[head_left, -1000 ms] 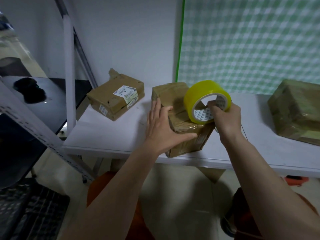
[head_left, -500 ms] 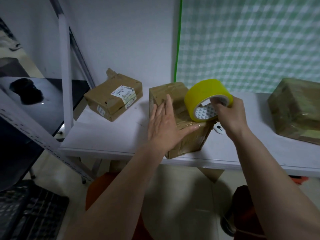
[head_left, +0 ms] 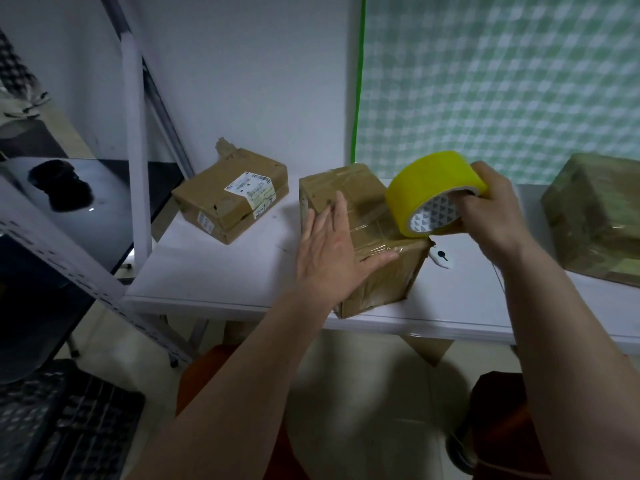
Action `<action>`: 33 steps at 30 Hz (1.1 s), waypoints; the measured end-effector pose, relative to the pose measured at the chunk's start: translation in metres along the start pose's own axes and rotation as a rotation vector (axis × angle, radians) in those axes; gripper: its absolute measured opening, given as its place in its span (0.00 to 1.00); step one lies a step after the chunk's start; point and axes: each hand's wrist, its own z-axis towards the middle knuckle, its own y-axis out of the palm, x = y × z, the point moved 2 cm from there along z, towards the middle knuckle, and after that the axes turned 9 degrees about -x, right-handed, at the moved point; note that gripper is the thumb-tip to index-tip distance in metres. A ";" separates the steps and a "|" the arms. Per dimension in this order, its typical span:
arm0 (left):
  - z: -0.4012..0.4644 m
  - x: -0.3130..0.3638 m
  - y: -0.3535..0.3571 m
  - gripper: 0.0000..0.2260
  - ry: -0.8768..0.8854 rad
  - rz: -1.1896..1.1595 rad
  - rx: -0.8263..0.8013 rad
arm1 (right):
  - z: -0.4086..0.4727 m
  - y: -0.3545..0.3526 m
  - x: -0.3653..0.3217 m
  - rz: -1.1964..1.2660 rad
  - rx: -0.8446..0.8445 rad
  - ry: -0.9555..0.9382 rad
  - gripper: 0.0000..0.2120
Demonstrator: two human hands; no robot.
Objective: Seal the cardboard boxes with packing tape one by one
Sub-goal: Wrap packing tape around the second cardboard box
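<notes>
Head view, taping step on the middle box. We see the cardboard box (head_left: 367, 237) at the centre of the frame, sitting at the near edge of the white table (head_left: 214, 271) with one corner slightly over the edge. The left hand (head_left: 332, 251) lies flat on the box top, fingers straight and thumb spread toward the right, pressing the surface and gripping nothing. The right hand (head_left: 491, 216) grasps the yellow tape roll (head_left: 433, 192), fingers curled through its core, and holds it tilted with its lower rim touching the right-hand top edge of the box. Glossy bands of clear tape already cross the box top; whether a strip runs from the roll to the box at this instant we cannot tell.

We judge that this box is mid-seal: the strip is being laid while the flat hand steadies and smooths. The next move likely calls for drawing the roll over the right edge and down the side, holding the tape taut, then severing it. A small white cutter (head_left: 440, 258) lies on the table just beside the box, right of centre, within reach for that.

A labelled box (head_left: 232, 195) rests left of centre, well apart, and appears not yet taped. A wrapped box (head_left: 595, 216) sits at the right edge of the frame, its surface shiny.
</notes>
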 end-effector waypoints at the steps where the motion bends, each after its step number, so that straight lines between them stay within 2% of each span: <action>1: 0.001 0.001 0.001 0.55 0.005 0.010 -0.004 | 0.000 -0.002 0.003 0.053 0.001 0.024 0.10; 5: 0.001 0.002 0.002 0.55 0.007 0.019 -0.001 | 0.001 -0.002 0.008 0.136 0.020 0.083 0.10; 11: -0.001 -0.001 0.002 0.54 0.005 -0.025 0.032 | 0.002 0.002 0.005 0.187 -0.047 0.200 0.07; 15: 0.001 0.004 -0.003 0.52 0.013 0.012 0.012 | 0.004 0.007 -0.011 0.099 -0.028 0.165 0.06; 19: 0.008 0.014 -0.010 0.52 -0.011 -0.058 -0.041 | 0.005 0.016 -0.025 0.166 -0.092 0.177 0.08; 23: 0.004 0.019 -0.008 0.53 -0.065 -0.079 -0.047 | 0.002 0.015 -0.028 0.162 -0.101 0.172 0.06; 28: 0.003 0.015 -0.001 0.56 -0.091 -0.163 -0.058 | 0.000 0.003 -0.024 0.067 0.027 0.079 0.09; 31: 0.004 0.015 0.004 0.56 -0.096 -0.167 -0.044 | 0.001 0.008 -0.018 0.243 0.005 0.101 0.07; 33: 0.004 0.015 0.005 0.55 -0.101 -0.162 -0.039 | 0.000 0.019 -0.008 0.445 -0.027 0.197 0.10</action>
